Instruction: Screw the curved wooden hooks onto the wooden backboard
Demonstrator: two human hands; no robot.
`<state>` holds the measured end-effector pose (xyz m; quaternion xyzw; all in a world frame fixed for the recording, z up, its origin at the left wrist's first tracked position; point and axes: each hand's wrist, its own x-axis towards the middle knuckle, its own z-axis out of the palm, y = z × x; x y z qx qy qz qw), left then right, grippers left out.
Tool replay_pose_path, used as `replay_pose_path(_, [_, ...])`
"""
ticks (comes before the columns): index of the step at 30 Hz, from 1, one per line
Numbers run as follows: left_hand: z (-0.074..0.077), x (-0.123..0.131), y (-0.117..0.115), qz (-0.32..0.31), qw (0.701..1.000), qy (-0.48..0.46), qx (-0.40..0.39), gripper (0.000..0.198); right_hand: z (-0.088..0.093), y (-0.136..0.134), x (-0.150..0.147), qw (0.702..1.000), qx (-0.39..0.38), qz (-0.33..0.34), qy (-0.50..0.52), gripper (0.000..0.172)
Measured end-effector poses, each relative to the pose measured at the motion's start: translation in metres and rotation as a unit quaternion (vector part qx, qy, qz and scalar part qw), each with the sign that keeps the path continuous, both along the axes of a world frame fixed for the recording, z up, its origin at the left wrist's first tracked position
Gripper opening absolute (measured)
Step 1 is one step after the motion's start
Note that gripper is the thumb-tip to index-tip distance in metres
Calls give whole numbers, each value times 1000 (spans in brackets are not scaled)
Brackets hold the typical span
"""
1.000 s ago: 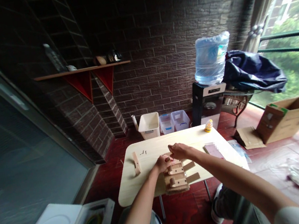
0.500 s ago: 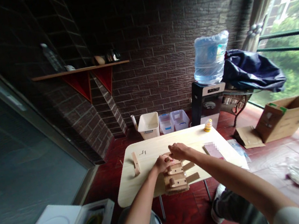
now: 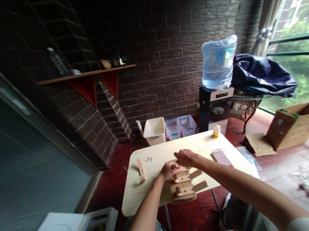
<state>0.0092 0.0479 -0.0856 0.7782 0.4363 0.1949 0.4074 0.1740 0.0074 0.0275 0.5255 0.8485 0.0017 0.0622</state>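
Observation:
A wooden rack [image 3: 184,197] with several flat pegs screwed across it lies on the pale table [image 3: 154,187], its near end close to the front edge. My left hand [image 3: 169,170] is closed around a wooden peg at the rack's far part. Just beyond and to the right, my right hand [image 3: 185,158] is closed in a fist over the same far end. Whatever the right fingers grip is too small or hidden to make out. A loose wooden peg piece [image 3: 141,170] lies to the left, and several small dark screws [image 3: 148,159] are scattered near it.
At the table's back right stands a small yellow-capped bottle [image 3: 216,132]; a flat pinkish booklet [image 3: 222,158] lies nearer. Behind the table are a cream basket [image 3: 154,131], clear plastic bins [image 3: 187,126] and a water dispenser [image 3: 215,109]. An open cardboard box [image 3: 297,130] sits at right.
Both hands stay at the rack's far end with almost the same grip. The whole view has shifted slightly, so everything appears a little lower.

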Motion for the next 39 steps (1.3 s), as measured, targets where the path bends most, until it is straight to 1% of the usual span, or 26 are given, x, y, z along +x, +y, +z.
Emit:
replay_pose_path(4, [7,1,-4,12,1000,4,-8,27,1,-6,-1,1000,4,-6,1,38])
replay_pose_path(8, [12,1,-8,39,999,11,-20,30,-1,-11,-3,1000,-5,24,4,36])
replay_pose_path(11, [7,1,-6,37,999,3,-16,29,-2,-7,-3,1000,-10,29,3,32])
replay_pose_path(15, [-6,-1,1,17,1000,-10,1,22,-4,2,0,999,-16,-15,27,32])
replay_pose_path(18, [-11,-2,4,2,1000,-11,7,22,-3,5,2,998,-20,-39,34,34])
replay_pose_path(21, [-9,-2,3,9,1000,-3,3,22,1,2,0,998,-17,-42,31,36])
replay_pose_path(25, [0,-1,-2,20,1000,19,1,26,6,-6,-5,1000,-7,-12,17,44])
replay_pose_path(27, [4,0,-3,24,999,22,1,28,6,-8,-6,1000,0,14,6,40])
replay_pose_path(30, [6,0,-3,20,1000,19,-10,25,2,-7,-6,999,10,40,-3,33])
replay_pose_path(35, [4,0,-2,13,1000,3,-12,21,-3,-1,-3,1000,3,-10,16,34])
replay_pose_path(37, [2,0,-1,15,1000,10,-6,23,-2,-1,-1,1000,-6,-14,18,37])
replay_pose_path(39, [0,0,0,22,1000,20,2,26,-1,-3,1,1000,-10,-1,17,44])
